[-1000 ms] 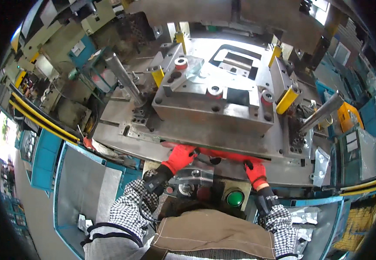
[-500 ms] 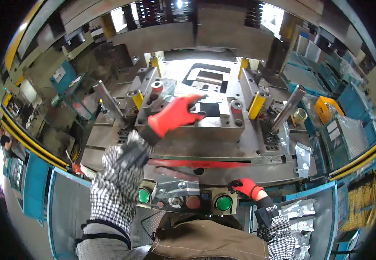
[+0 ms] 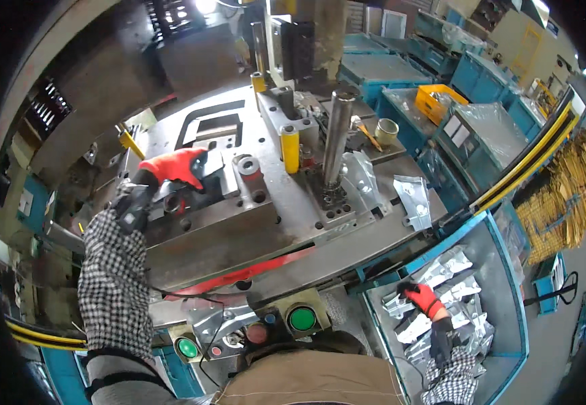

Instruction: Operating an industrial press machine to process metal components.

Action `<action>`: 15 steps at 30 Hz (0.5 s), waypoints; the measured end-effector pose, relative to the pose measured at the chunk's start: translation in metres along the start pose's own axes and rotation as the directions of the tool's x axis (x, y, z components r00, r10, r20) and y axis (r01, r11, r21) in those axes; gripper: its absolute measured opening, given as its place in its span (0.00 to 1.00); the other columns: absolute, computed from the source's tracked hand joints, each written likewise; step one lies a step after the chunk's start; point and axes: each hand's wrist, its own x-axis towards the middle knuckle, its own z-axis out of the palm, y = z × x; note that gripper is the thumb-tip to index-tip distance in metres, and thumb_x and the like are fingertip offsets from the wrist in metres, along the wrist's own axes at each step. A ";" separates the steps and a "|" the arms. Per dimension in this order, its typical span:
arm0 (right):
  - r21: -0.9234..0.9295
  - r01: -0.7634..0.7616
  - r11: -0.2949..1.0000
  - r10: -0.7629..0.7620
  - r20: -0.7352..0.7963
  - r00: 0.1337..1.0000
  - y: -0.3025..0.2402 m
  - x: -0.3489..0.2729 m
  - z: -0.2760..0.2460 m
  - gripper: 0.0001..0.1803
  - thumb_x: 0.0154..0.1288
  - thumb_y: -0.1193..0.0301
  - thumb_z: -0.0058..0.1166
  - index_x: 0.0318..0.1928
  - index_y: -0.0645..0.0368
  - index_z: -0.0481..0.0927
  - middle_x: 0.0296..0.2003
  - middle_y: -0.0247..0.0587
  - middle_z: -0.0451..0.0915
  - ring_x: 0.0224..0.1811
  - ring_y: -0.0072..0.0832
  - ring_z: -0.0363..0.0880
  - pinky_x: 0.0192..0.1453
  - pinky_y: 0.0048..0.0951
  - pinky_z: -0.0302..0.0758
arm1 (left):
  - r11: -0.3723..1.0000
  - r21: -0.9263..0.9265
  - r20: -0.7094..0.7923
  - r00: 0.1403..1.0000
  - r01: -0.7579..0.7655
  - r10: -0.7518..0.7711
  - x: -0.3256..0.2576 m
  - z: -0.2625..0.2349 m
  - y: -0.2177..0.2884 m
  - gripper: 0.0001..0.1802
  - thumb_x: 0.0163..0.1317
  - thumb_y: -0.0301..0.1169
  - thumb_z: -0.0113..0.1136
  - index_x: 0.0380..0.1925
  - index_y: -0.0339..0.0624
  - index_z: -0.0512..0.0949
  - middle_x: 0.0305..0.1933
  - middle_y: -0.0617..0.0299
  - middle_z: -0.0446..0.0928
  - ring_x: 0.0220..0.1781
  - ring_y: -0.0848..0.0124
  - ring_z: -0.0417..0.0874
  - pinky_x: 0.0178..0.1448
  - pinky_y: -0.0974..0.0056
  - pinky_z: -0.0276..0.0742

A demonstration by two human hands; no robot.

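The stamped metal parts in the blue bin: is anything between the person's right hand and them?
Nothing visible. The right hand already rests on the pile of stamped metal parts inside the blue bin, whose top is open. The left hand lies up on the press die.

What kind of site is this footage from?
Likely a metal stamping shop: a heavy steel press die with guide posts, push buttons at the front edge, and a blue bin of stamped metal brackets beside it.

Grey stamped parts — heaped in bin.
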 end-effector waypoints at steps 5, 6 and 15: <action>-0.126 0.185 0.974 -0.224 -0.492 0.841 -0.004 0.138 -0.061 0.40 0.65 0.55 0.72 0.70 0.65 0.75 0.64 0.58 0.80 0.68 0.45 0.77 0.72 0.42 0.73 | 0.954 0.264 -0.474 0.881 0.143 -0.001 -0.058 -0.010 0.056 0.68 0.40 0.43 0.88 0.82 0.40 0.59 0.82 0.43 0.62 0.85 0.50 0.60 0.86 0.49 0.55; -0.255 0.150 0.955 -0.278 -0.600 0.750 0.021 0.162 -0.087 0.45 0.64 0.52 0.73 0.73 0.66 0.71 0.69 0.62 0.75 0.73 0.49 0.72 0.76 0.43 0.69 | 0.966 0.247 -0.506 0.860 0.074 0.064 -0.061 -0.010 0.084 0.71 0.38 0.45 0.88 0.83 0.41 0.57 0.84 0.46 0.59 0.87 0.49 0.54 0.88 0.48 0.50; -0.461 -0.471 0.752 0.049 -0.674 0.737 0.035 0.344 -0.112 0.76 0.43 0.24 0.72 0.84 0.54 0.53 0.79 0.66 0.59 0.79 0.63 0.63 0.77 0.63 0.67 | 0.979 0.200 -0.234 0.972 0.038 0.010 -0.235 0.156 0.219 0.65 0.33 0.52 0.85 0.74 0.40 0.68 0.73 0.36 0.68 0.76 0.36 0.67 0.79 0.31 0.61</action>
